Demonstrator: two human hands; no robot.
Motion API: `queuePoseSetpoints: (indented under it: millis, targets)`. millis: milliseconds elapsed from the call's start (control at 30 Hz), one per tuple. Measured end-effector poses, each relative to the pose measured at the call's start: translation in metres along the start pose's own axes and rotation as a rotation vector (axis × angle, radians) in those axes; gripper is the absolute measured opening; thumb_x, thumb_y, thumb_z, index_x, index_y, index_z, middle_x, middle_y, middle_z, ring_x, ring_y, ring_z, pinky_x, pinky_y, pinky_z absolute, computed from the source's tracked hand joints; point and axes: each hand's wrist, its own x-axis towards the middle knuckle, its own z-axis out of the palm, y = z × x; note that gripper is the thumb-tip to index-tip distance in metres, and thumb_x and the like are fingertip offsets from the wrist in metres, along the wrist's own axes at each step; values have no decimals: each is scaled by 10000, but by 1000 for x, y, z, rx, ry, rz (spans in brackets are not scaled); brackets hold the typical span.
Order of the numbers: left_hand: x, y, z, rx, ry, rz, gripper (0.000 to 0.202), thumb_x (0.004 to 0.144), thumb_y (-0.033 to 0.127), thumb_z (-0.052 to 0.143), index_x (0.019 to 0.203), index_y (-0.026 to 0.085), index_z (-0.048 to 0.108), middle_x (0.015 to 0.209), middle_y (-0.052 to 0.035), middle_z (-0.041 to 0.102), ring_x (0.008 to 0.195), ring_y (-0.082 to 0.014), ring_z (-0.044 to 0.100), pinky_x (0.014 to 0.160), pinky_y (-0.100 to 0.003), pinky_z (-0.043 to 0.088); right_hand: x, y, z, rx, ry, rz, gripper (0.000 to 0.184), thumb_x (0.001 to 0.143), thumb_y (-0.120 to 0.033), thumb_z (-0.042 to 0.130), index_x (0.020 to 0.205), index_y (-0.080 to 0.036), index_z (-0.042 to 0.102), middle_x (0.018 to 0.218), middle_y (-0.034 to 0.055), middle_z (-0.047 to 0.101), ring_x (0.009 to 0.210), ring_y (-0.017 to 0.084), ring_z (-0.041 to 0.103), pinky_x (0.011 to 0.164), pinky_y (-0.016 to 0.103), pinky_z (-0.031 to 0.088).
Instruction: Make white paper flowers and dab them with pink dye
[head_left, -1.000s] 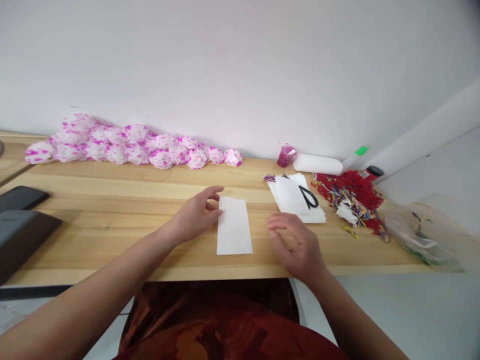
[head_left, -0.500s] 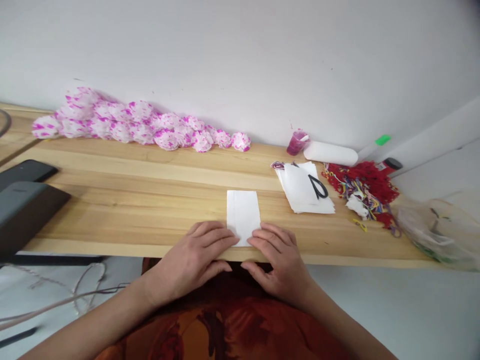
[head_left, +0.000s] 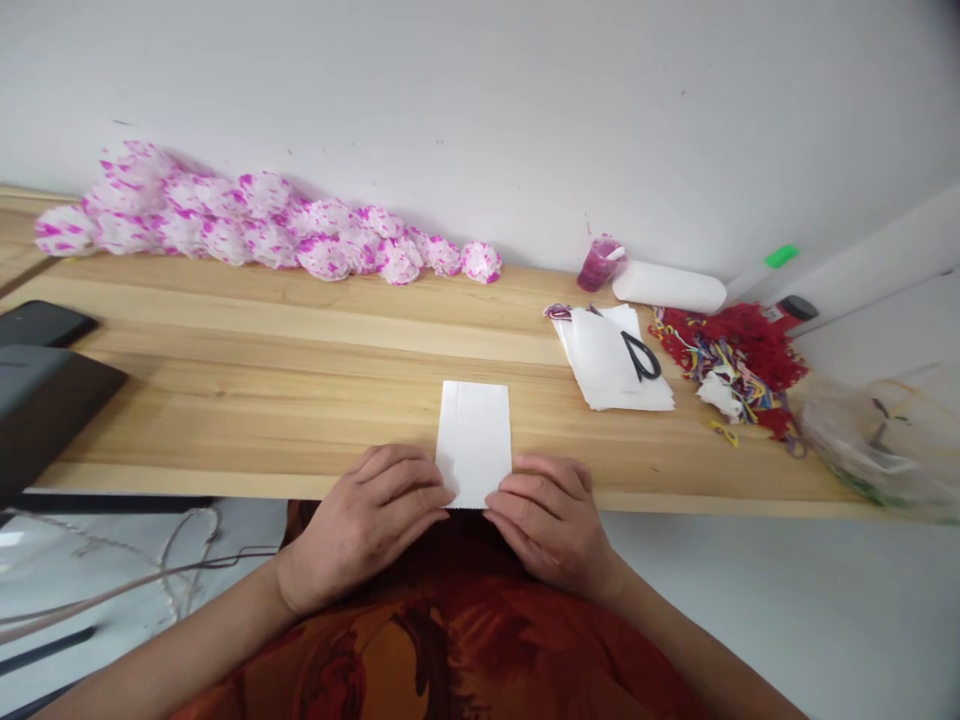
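Observation:
A white folded paper sheet (head_left: pixel 475 436) lies on the wooden table (head_left: pixel 247 390), its near end hanging just over the front edge. My left hand (head_left: pixel 371 520) pinches the sheet's near left corner, fingers curled. My right hand (head_left: pixel 551 518) pinches the near right corner the same way. Both hands sit at the table's front edge, above my red-orange patterned lap.
A row of pink-and-white paper flowers (head_left: pixel 255 232) lines the wall. A stack of white sheets (head_left: pixel 611 360) with black scissors (head_left: pixel 641 356) lies to the right, then a pink cup (head_left: pixel 598 264), a white roll (head_left: pixel 667 287), red and coloured strings (head_left: pixel 739 355), a plastic bag (head_left: pixel 874 440). Dark devices (head_left: pixel 45 395) sit at the left.
Both hands came from beside the sheet to its near end and gripped its corners. The sheet has been drawn toward me, its end now past the table's edge.

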Motion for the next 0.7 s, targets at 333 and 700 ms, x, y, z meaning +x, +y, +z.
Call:
queuePoseSetpoints:
  millis: [333, 700]
  targets:
    - [-2, 6, 2, 61, 139, 34, 210, 827, 113, 698, 1014, 209, 695, 959, -41, 712, 978, -214, 629, 856, -358, 526, -5, 0, 5, 6, 120, 11, 193, 783, -166, 771, 925, -281, 707, 871, -62, 750, 1019, 206, 620, 883, 371, 391]
    - [-5, 8, 5, 89, 159, -3, 202, 788, 134, 755, 958, 230, 704, 949, -20, 737, 980, -224, 644, 886, -407, 505, -7, -1, 5, 32, 116, 17, 166, 777, -195, 782, 903, -280, 714, 878, -67, 748, 1026, 210, 603, 890, 376, 382]
